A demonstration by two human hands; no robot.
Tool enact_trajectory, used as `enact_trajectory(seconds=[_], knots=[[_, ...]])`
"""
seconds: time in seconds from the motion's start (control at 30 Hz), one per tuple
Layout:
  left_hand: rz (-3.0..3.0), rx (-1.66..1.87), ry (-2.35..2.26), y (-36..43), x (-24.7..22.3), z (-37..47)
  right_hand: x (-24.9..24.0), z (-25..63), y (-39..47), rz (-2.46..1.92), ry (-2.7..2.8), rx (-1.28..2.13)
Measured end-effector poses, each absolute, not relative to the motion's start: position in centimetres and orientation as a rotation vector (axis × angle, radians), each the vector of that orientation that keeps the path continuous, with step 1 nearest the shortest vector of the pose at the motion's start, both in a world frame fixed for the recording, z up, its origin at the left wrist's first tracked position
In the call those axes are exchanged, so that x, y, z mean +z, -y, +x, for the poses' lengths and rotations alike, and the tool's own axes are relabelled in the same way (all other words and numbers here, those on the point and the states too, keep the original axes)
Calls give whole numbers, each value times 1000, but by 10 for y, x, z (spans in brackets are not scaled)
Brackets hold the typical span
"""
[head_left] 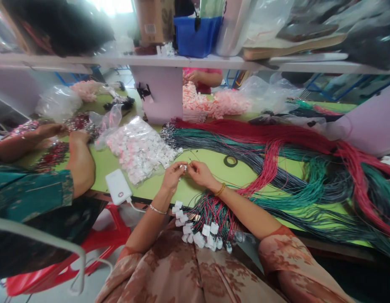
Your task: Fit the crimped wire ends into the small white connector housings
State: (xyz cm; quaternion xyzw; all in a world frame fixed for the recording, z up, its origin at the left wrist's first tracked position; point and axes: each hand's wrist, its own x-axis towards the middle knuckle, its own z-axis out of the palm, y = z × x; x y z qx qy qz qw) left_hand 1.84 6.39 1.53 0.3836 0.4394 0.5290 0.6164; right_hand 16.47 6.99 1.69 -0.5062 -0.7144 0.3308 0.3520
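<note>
My left hand (172,176) pinches a small white plastic connector (183,167) over the green table. Close beside it, my right hand (199,173) has its fingertips pressed together on a thin wire (190,159), whose dark end sticks up between the hands. Below them, at the table's front edge, hangs a bunch of red, green and black wires with white connectors (206,230) on their ends. An open clear bag of white connectors (144,147) lies left of my hands. Long bundles of red wires (245,130), green wires (296,198) and dark wires (233,147) stretch to the right.
A roll of black tape (231,161) lies right of my hands. A white power bank (118,186) with a cable sits at the left front edge. A co-worker's arm (83,162) rests at far left. Above runs a shelf (144,60) with a blue bin (197,38).
</note>
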Motion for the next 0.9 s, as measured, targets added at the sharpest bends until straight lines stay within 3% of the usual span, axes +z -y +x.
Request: enact_trajectory(seconds=[0.17, 0.37, 0.47, 0.73, 0.9], knots=[[960, 1157, -1077, -64, 17, 10, 14, 171, -84, -1278, 1911, 852], [860, 1148, -1062, -71, 13, -1, 8, 183, -121, -1768, 2026, 535], [843, 1125, -1055, -73, 9, 0, 4, 179, -122, -1784, 2078, 516], [718, 1136, -959, -75, 5, -1, 26, 178, -105, -1204, 1708, 1074], [692, 1141, -863, -75, 6, 3, 28, 177, -91, -1176, 1639, 1165]])
